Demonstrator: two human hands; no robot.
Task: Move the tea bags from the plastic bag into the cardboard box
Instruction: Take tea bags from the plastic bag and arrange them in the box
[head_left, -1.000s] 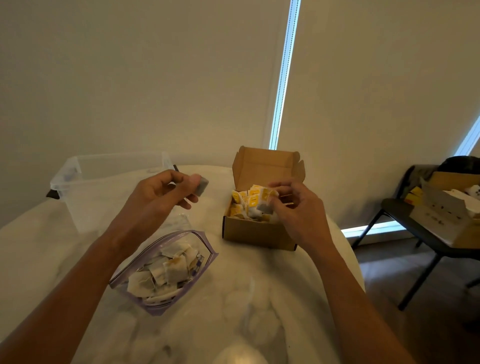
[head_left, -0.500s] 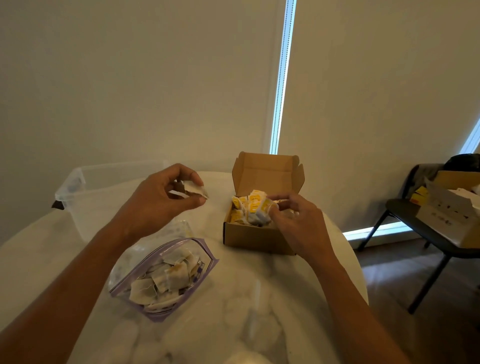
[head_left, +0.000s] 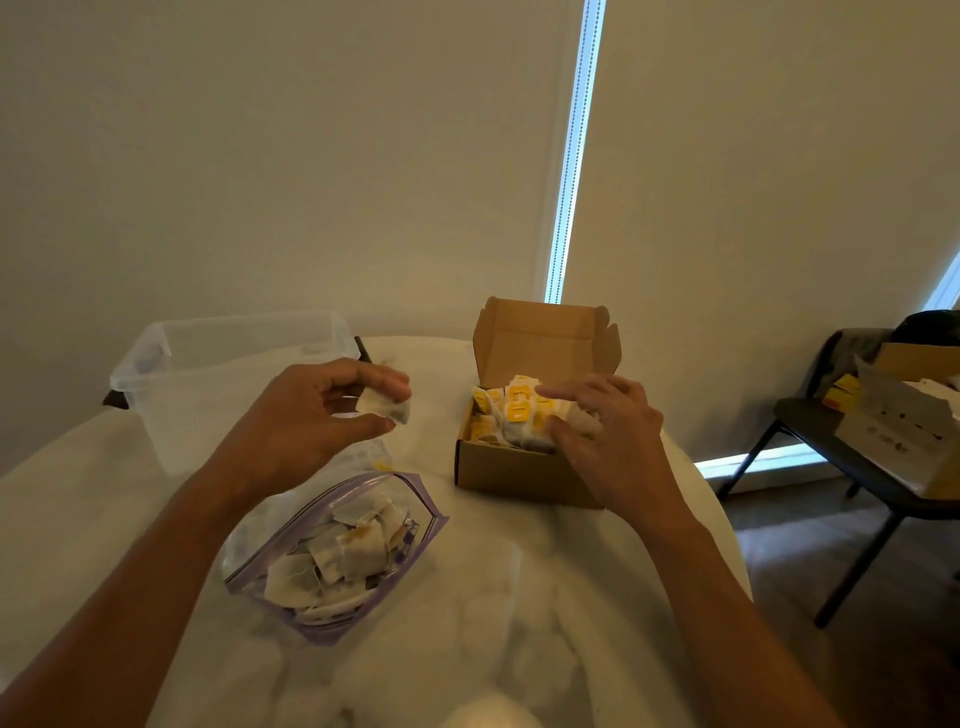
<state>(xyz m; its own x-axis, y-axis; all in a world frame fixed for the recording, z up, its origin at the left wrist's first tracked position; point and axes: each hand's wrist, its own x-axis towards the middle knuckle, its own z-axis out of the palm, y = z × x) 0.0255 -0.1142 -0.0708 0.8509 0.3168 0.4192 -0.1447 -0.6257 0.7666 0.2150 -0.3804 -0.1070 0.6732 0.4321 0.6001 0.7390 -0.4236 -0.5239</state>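
One left hand (head_left: 306, 415) hangs over the counter (head_left: 519, 597) between the clear tub (head_left: 208, 384) and the cardboard box (head_left: 519, 478), its grip narrow, fingertips and thumb pinching a single tea bag (head_left: 384, 410). One right hand (head_left: 608, 441) reaches into the open box at the counter's far right edge, its grip closed round one pale tea bag (head_left: 576, 426) atop the yellow-tagged tea bags (head_left: 514, 410) packed there, too crowded to count. One plastic bag (head_left: 431, 519) lies open mid-counter, nearer the left edge, with a heap of overlapping tea bags (head_left: 332, 551), number unclear. The tub stands at the far left edge.
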